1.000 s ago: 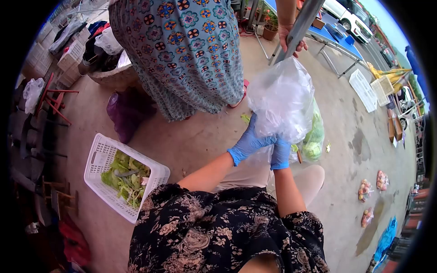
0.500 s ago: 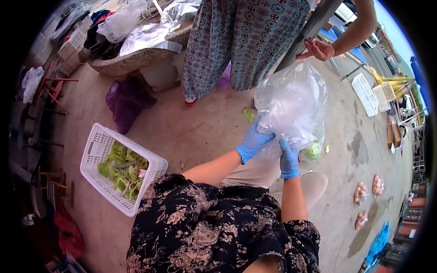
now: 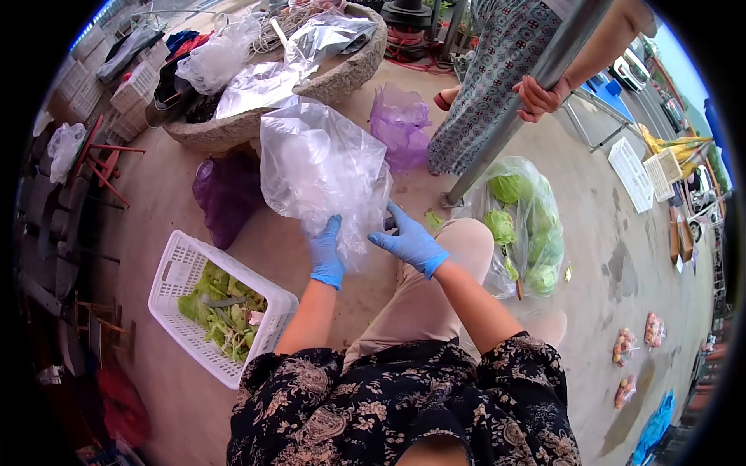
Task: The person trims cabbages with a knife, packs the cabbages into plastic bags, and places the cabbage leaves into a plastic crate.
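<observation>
A clear plastic bag [image 3: 322, 159], puffed out and crumpled toward its lower end, is in front of me. My left hand [image 3: 325, 255], in a blue glove, pinches its lower left side, thumb in front and the other fingers hidden behind the film. Beside the bag's lower right edge is my right hand [image 3: 410, 242], also blue-gloved, its fingers apart; light contact with the film is possible. Right of my knee, a large clear bag [image 3: 548, 225] holds several green cabbage heads [image 3: 500, 226]. A white plastic basket [image 3: 268, 326] with loose green leaves [image 3: 221, 307] stands at my left.
A metal pole [image 3: 497, 147] rises ahead, gripped by another person's hand [image 3: 536, 99]. A stone trough [image 3: 361, 58] holds foil and plastic. Purple bags [image 3: 400, 128] lie below it. Small bags of round produce [image 3: 624, 346] sit on the ground at right.
Both my hands have moved left with the plastic bag, uncovering the bagged cabbages. My right hand's fingers have spread. The other person has shifted right and now grips the pole.
</observation>
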The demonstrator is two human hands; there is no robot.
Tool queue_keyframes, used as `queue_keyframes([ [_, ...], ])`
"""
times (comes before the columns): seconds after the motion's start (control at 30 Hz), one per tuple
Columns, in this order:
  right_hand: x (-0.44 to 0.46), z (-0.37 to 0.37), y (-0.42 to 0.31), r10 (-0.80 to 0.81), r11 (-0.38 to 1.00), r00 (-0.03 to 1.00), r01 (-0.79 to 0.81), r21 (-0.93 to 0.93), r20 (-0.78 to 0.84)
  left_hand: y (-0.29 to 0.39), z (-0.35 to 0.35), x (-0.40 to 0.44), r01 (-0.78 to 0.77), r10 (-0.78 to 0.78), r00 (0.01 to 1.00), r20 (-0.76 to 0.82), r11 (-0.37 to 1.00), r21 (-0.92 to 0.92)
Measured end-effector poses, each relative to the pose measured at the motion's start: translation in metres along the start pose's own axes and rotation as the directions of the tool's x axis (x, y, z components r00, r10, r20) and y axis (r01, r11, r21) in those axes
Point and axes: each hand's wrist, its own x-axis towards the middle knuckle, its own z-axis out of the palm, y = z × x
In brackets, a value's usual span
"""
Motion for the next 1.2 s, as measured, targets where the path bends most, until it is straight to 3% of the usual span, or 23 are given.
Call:
queue_keyframes([
  [0.13, 0.045, 0.023, -0.010, -0.040, 0.995, 0.978, 0.019, 0.103, 0.206, 0.004, -0.017, 0.027, -0.056, 0.057, 0.994, -0.098, 0.998, 0.014],
  [0.33, 0.125, 0.023, -0.039, 0.102, 0.949, 0.956, -0.176, 0.262, 0.274, 0.025, 0.010, 0.096, -0.218, 0.232, 0.968, -0.093, 0.967, 0.135],
  [0.4, 0.172, 0.023, -0.048, 0.052, 0.924, 0.976, -0.127, 0.362, 0.210, 0.039, 0.020, 0.150, -0.327, 0.333, 0.943, 0.022, 0.909, 0.260],
  [0.43, 0.197, 0.021, -0.054, 0.000, 0.887, 0.985, -0.078, 0.455, 0.170, 0.052, 0.032, 0.180, -0.352, 0.345, 0.936, 0.071, 0.910, 0.220],
  [0.5, 0.242, 0.009, -0.082, -0.229, 0.654, 0.972, 0.108, 0.749, 0.060, 0.090, 0.058, 0.230, -0.318, 0.287, 0.939, 0.188, 0.935, 0.157],
  [0.53, 0.264, 0.007, -0.095, -0.313, 0.523, 0.944, 0.261, 0.811, -0.101, 0.115, 0.071, 0.249, -0.257, 0.217, 0.942, 0.254, 0.957, 0.137],
  [0.57, 0.271, 0.002, -0.112, -0.270, 0.393, 0.945, 0.284, 0.875, -0.185, 0.131, 0.077, 0.267, -0.240, 0.205, 0.969, 0.140, 0.919, 0.312],
  [0.6, 0.277, 0.001, -0.113, -0.258, 0.444, 0.938, 0.329, 0.833, -0.233, 0.145, 0.078, 0.288, -0.198, 0.215, 0.976, 0.018, 0.860, 0.470],
  [0.67, 0.285, 0.004, -0.111, -0.238, 0.542, 0.916, 0.401, 0.739, -0.323, 0.145, 0.045, 0.351, -0.326, 0.412, 0.911, -0.016, 0.742, 0.585],
  [0.7, 0.294, 0.013, -0.089, -0.306, 0.554, 0.914, 0.397, 0.732, -0.265, 0.148, 0.045, 0.338, -0.291, 0.352, 0.934, -0.056, 0.844, 0.451],
  [0.8, 0.268, 0.019, -0.042, -0.159, 0.663, 0.987, 0.101, 0.742, 0.007, 0.105, 0.035, 0.302, -0.149, 0.168, 0.978, -0.121, 0.977, 0.154],
  [0.9, 0.239, 0.016, -0.015, -0.039, 0.523, 0.999, 0.008, 0.852, 0.015, 0.051, 0.045, 0.251, 0.132, -0.129, 0.990, 0.050, 0.990, -0.054],
  [0.93, 0.226, 0.012, -0.013, -0.018, 0.471, 1.000, -0.001, 0.882, 0.011, 0.041, 0.051, 0.239, 0.140, -0.128, 0.983, 0.135, 0.987, -0.081],
  [1.0, 0.196, -0.002, -0.013, 0.005, 0.424, 0.996, 0.082, 0.902, -0.093, 0.007, 0.070, 0.205, 0.251, -0.198, 0.925, 0.325, 0.959, -0.131],
  [1.13, 0.117, -0.054, 0.003, -0.001, 0.440, 0.949, 0.284, 0.852, -0.316, -0.006, 0.143, 0.120, 0.192, -0.181, 0.878, 0.443, 0.981, 0.019],
  [1.2, 0.067, -0.084, 0.020, -0.037, 0.451, 0.914, 0.377, 0.809, -0.405, -0.021, 0.169, 0.084, 0.290, -0.261, 0.755, 0.601, 0.956, 0.051],
])
